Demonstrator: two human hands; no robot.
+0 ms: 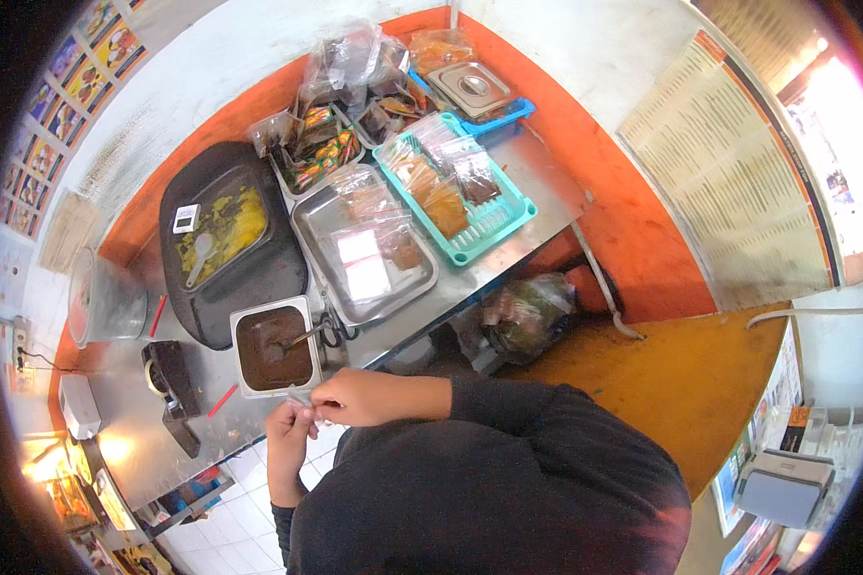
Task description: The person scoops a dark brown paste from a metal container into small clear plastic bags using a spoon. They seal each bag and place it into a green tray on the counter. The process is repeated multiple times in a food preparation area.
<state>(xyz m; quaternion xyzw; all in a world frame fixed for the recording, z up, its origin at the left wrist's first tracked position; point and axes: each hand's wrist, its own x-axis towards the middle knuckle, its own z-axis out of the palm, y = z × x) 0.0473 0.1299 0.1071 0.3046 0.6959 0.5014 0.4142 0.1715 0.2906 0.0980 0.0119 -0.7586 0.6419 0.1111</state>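
Just in front of my body, my left hand [288, 429] and my right hand [344, 397] meet with fingertips pinched on a small clear plastic bag [300, 397]. Most of the bag is hidden by the fingers. Directly beyond them, a square metal pan [250, 379] holds brown sauce [262, 341], with a spoon [303, 338] standing in it. Black-handled scissors [336, 332] lie beside the pan. Farther off, a steel tray [323, 215] holds flat empty zip bags [359, 262] and some filled ones. Next to it a turquoise basket [492, 241] carries filled zip bags of orange and dark brown contents [442, 205].
A pan of yellow food [237, 223] with a white scoop and a small digital device [186, 218] sits on a black board [280, 287]. A tape dispenser [169, 381], red sticks [222, 401] and a clear tub [111, 309] stand left. A lidded steel container [472, 88] is at the back.
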